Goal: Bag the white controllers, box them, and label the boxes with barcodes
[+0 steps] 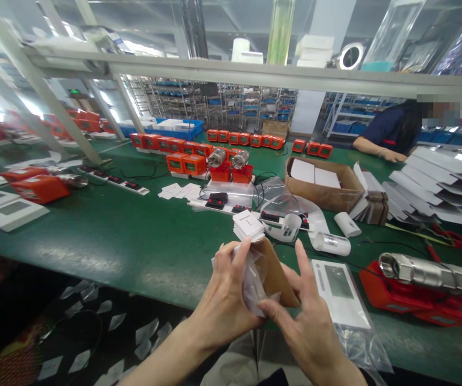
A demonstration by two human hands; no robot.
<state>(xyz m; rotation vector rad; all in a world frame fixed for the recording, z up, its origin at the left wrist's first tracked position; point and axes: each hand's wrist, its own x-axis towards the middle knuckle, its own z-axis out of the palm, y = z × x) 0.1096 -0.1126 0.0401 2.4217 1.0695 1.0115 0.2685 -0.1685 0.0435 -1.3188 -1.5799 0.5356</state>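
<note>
In front of me my left hand [231, 284] is wrapped round a small cardboard box with a brown inner flap [277, 273]. Crumpled clear plastic [254, 281] shows at the box's opening. My right hand [309, 316] is on the box's other side, its thumb at the plastic and some fingers behind the flap; its index finger points up. What else lies inside the box is hidden. Just beyond my left fingertips is a stack of white printed cards [248, 224]. A white panel in a clear bag [337, 292] lies beside my right hand.
Orange devices with metal valve bodies lie at right [427, 289] and left [41, 185]. A carton [323, 187] of white boxes, label rolls [331, 243] and a power strip [231, 206] stand beyond my hands. A person [391, 128] works at the far right.
</note>
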